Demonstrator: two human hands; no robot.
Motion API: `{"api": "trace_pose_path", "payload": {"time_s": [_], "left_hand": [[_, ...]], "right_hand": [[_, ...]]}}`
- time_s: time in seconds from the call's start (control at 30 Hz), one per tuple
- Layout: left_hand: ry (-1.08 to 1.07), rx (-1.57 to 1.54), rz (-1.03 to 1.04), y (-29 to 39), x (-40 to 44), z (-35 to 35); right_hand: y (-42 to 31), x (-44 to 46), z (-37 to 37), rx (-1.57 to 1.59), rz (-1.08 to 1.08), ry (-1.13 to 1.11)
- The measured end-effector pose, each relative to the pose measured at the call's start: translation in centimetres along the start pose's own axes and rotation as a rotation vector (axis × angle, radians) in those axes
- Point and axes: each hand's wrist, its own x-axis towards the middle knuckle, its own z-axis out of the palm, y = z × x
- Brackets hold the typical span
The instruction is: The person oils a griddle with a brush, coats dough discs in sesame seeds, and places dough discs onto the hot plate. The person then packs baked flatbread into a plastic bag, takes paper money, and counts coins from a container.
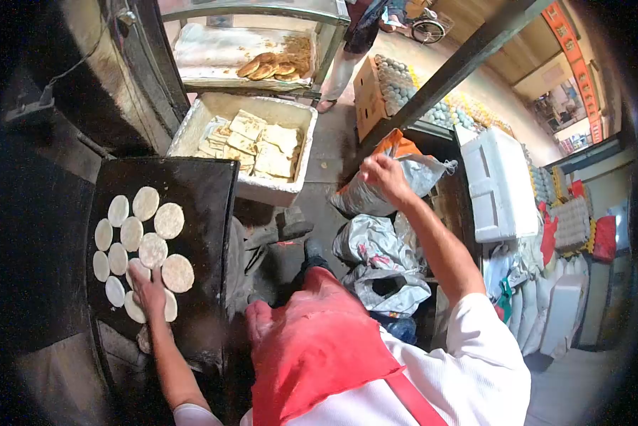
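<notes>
On the dark griddle (202, 206) at the left lie several round, pale flatbreads (168, 221), close together in loose rows. My left hand (147, 287) is over the lower part of this group, its fingers stretched out and its thumb apart, touching a flatbread (138, 270). The hand partly covers the breads beneath it. Away from the griddle, my right hand (384, 174) is raised in the air with its fingers curled in. No object shows in it. Behind it is a white and orange sack (422, 174).
A white foam box (184, 138) of flat bread pieces stands beyond the griddle. Behind it, a glass case holds browned breads (268, 67) on a tray. Trays of eggs (397, 89), a white foam box (500, 184) and plastic bags (383, 248) are at the right. Another person's legs (344, 71) show beyond.
</notes>
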Motion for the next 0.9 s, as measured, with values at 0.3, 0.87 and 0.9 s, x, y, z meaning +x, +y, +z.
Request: {"api": "trace_pose_path", "payload": {"time_s": [0.3, 0.87, 0.9], "left_hand": [[0.266, -0.197, 0.207, 9.5, -4.5, -1.6], [-1.047, -0.469, -0.277, 16.9, -30.9, 10.2], [-1.036, -0.484, -0.312, 14.8, -31.2, 12.2]], "right_hand": [[-4.1, 17.4, -7.9, 0.268, 0.023, -0.052], [-8.1, 41.4, -16.5, 0.655, 0.167, -0.066], [-9.1, 41.2, -15.4, 0.565, 0.184, 0.152]]}}
